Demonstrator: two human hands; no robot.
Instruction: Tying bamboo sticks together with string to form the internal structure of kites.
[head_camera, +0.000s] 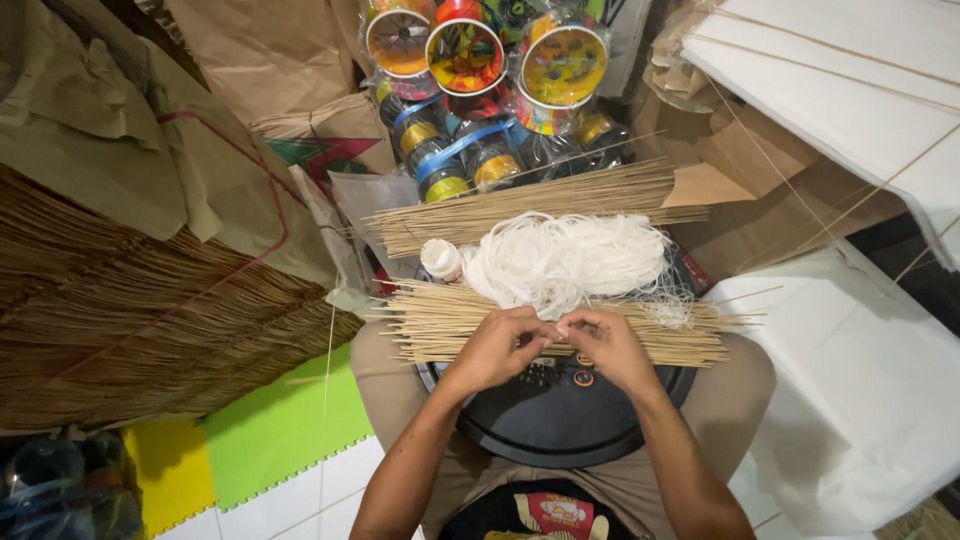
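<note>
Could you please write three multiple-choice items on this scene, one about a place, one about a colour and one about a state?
1. Where does the tangle of white string lie?
A. Between the two bundles of thin sticks
B. On the green mat
C. Inside the brown paper bag

2. What colour is the round tray on the person's lap?
A. White
B. Black
C. Yellow

3. How are the left hand and right hand placed?
A. Far apart
B. Fingertips together over the near stick bundle
C. Resting on the floor

Answers: 1 A, the string sits between the far stick bundle and the near one. 2 B, its rim is black. 3 B, the fingertips meet above the sticks.
</note>
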